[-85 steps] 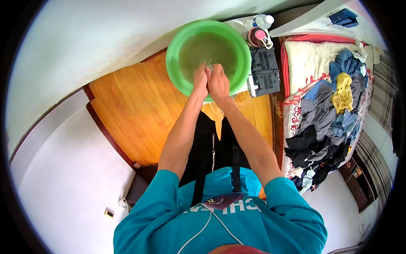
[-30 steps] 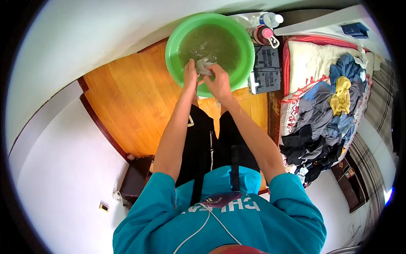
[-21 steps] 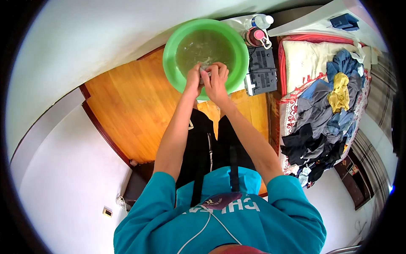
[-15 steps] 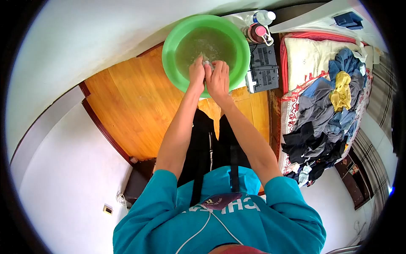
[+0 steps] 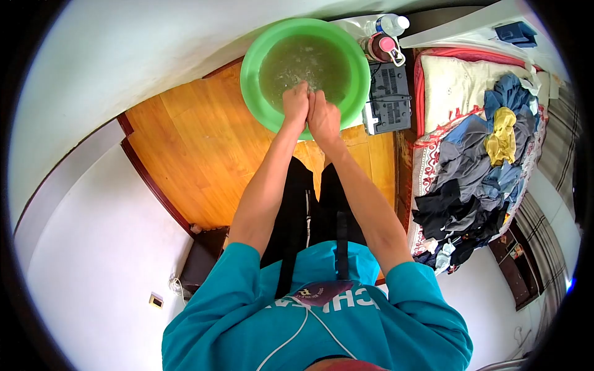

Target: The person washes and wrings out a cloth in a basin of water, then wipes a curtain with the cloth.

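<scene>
A large green basin [image 5: 252, 86] holds cloudy, brownish water [image 5: 303, 59] with ripples and small bubbles on it. My left hand [image 5: 296, 103] and my right hand [image 5: 323, 116] are side by side above the near part of the basin. Both are closed, with their knuckles almost touching. Whatever is between the fingers is hidden from this angle.
Right of the basin are a black device [image 5: 390, 96], a dark bottle with a pink cap [image 5: 385, 46] and a clear bottle with a white cap [image 5: 393, 25]. Farther right, a bed [image 5: 455, 86] carries a heap of clothes [image 5: 467, 161]. A wall [image 5: 167, 49] curves behind the basin.
Both hands have curled into fists and drawn together. A small greyish, wet-looking thing seen between them before is now hidden. The basin appears slightly higher and farther right in view.
</scene>
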The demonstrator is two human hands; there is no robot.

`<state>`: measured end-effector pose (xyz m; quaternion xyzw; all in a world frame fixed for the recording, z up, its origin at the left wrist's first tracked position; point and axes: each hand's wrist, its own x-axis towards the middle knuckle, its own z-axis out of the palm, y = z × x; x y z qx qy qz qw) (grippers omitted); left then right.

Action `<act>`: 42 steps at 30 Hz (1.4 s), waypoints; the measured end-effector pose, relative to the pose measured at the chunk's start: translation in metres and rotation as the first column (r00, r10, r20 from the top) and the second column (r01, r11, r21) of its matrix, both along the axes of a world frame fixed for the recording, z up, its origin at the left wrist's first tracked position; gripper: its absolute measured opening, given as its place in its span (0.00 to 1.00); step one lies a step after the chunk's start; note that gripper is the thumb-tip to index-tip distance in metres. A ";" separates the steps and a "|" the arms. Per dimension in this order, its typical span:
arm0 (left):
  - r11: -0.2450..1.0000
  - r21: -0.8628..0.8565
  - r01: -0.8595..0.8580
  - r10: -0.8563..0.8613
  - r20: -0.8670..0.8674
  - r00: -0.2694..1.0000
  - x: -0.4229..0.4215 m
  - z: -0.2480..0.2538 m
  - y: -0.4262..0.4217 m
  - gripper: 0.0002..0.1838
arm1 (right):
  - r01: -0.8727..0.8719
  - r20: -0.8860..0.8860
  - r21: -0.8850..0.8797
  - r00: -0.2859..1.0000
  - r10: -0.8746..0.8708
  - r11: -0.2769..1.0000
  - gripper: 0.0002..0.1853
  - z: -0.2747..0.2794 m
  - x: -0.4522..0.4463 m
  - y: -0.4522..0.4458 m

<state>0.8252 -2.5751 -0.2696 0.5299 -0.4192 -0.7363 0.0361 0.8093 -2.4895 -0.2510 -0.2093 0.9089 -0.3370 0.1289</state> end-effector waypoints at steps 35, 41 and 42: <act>0.979 0.009 0.203 -0.203 0.103 0.974 0.071 -0.013 -0.020 0.16 | -0.411 0.218 0.451 0.912 0.349 0.793 0.32 -0.102 -0.010 0.021; 0.954 0.010 0.301 -0.300 0.118 0.947 0.071 -0.016 -0.025 0.21 | -0.322 0.210 0.223 0.938 0.277 0.920 0.23 -0.083 -0.019 0.021; 0.953 0.010 0.303 -0.302 0.112 0.947 0.069 -0.014 -0.026 0.21 | -0.228 0.257 0.064 0.945 0.205 0.972 0.20 -0.076 -0.023 0.017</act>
